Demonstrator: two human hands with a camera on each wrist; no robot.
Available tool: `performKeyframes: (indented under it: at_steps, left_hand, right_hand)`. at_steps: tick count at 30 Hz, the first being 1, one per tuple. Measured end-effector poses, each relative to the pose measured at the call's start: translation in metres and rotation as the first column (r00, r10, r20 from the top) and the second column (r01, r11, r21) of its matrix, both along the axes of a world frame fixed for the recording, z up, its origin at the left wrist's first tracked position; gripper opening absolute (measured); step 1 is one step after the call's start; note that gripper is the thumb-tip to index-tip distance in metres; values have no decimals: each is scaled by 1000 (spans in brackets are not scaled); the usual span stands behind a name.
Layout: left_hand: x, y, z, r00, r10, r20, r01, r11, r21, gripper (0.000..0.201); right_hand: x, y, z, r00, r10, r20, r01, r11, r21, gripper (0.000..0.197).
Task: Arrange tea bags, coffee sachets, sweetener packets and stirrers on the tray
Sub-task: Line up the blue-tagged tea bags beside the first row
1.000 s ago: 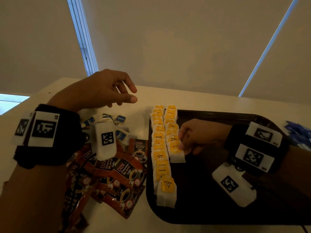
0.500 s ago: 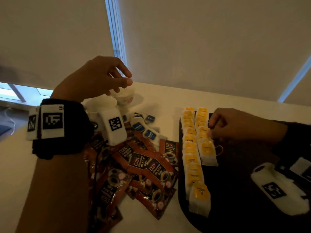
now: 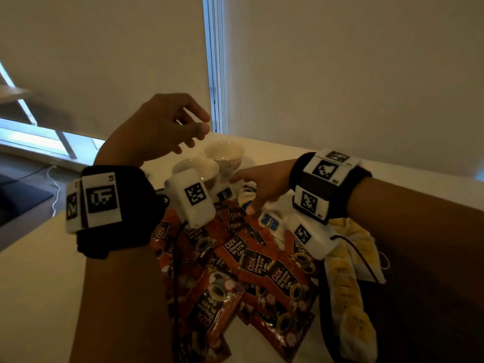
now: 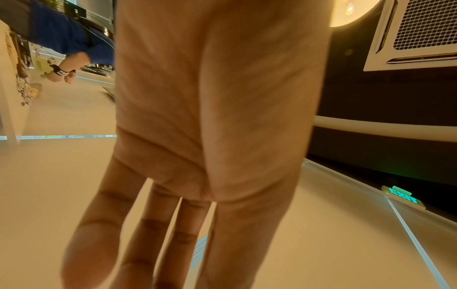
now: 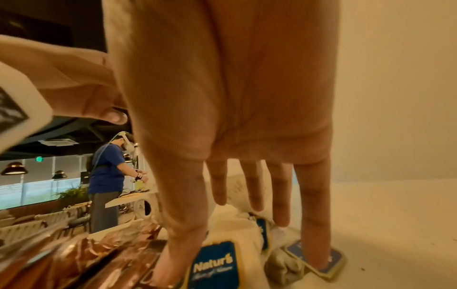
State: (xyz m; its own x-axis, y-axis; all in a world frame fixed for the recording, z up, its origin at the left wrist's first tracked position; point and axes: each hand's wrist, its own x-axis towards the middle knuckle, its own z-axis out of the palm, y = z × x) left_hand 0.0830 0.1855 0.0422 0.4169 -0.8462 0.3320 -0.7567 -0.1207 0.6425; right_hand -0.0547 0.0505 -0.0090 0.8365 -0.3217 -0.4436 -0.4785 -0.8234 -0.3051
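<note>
My right hand (image 3: pixel 243 195) reaches left across the coffee sachets (image 3: pixel 251 268), and its straight fingers touch the white, blue-labelled sweetener packets (image 3: pixel 269 221). In the right wrist view the right hand (image 5: pixel 247 230) has its thumb and little finger resting on the sweetener packets (image 5: pixel 215 262), gripping none. Above the table hovers my left hand (image 3: pixel 193 129), empty, with its fingers loosely spread; the left wrist view also shows the left hand (image 4: pixel 160 244) holding nothing. Yellow tea bags (image 3: pixel 348 292) lie in two rows along the left side of the dark tray (image 3: pixel 424 323).
Two white cups (image 3: pixel 225 153) stand behind the packets near the table's far edge. The red-brown sachets lie in a loose heap between my forearms. A window blind and wall rise behind the table. Another person (image 5: pixel 106 176) stands far off.
My right hand has left the tea bags on the tray and crossed left to the sweetener packets. The left hand has risen a little. The head view has swung left.
</note>
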Motion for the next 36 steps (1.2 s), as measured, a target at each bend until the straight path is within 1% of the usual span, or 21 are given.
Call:
performKeyframes:
  at_steps: [2,4,6,10,12,14,17,20,22,25,26,27,28,29,33,35,36]
  left_hand:
    - [2,1,-1,1000,-4,-3,4,1000,-7,18]
    - [3,1,-1,1000,-10,-14,9,1000,-20,18]
    - [4,0,-2,1000,-15,-19,15,999,-30,18]
    - [2,-3,-2,999,-31,-20,30,999,-29,17]
    - [2,-5,-3,999,-38,-19,37,999,-27,17]
    - [2,-6,-4,999,-40,-25,40,999,-30,16]
    - [1,-9,-5,998,-46,-36,45,999,-25,15]
    - [-5,-16,-6,997,-67,-35,68,997,24,17]
    - [-12,-22,-6,995,-96,-30,98,991,92,21]
    - [-22,-29,-7,990,-137,-40,141,974,178,26]
    - [-25,-30,-7,988,-147,-46,153,968,198,28]
    - [-28,-31,-7,987,-154,-54,162,963,214,29]
    - [-30,-32,-8,985,-158,-63,168,960,226,31]
    - [-32,-32,-8,985,-159,-72,172,957,234,33]
    - [-30,-30,-8,985,-152,-80,168,948,270,38]
    - [-28,-29,-8,986,-144,-81,161,947,279,41]
    - [-27,-28,-8,987,-140,-81,157,947,280,41]
  right_hand:
    - [4,-2,-3,1000,-13,-1,13,1000,4,67]
    - [4,-4,-7,999,-18,46,18,1000,8,53]
    - [3,-9,-11,995,-30,100,29,999,21,45]
    - [-7,-20,-14,988,-91,128,75,989,126,27]
    - [-14,-26,-11,983,-103,154,81,987,141,19]
    - [-23,-33,-5,966,-149,211,116,980,162,20]
    - [-38,-41,10,914,-220,342,177,972,153,24]
    - [-51,-45,25,859,-274,433,212,959,186,27]
    - [-55,-44,28,861,-273,428,215,960,180,31]
    - [-53,-38,21,900,-249,358,219,968,125,40]
    - [-52,-37,17,906,-255,338,228,967,117,40]
    - [-50,-36,12,908,-266,323,241,964,116,35]
    - [-47,-35,8,909,-276,314,250,961,119,28]
    - [-45,-35,5,907,-286,308,260,958,121,27]
    - [-38,-38,2,886,-321,334,308,947,95,35]
    - [-36,-41,3,871,-351,345,330,936,118,37]
    - [-36,-42,3,866,-365,342,338,931,138,35]
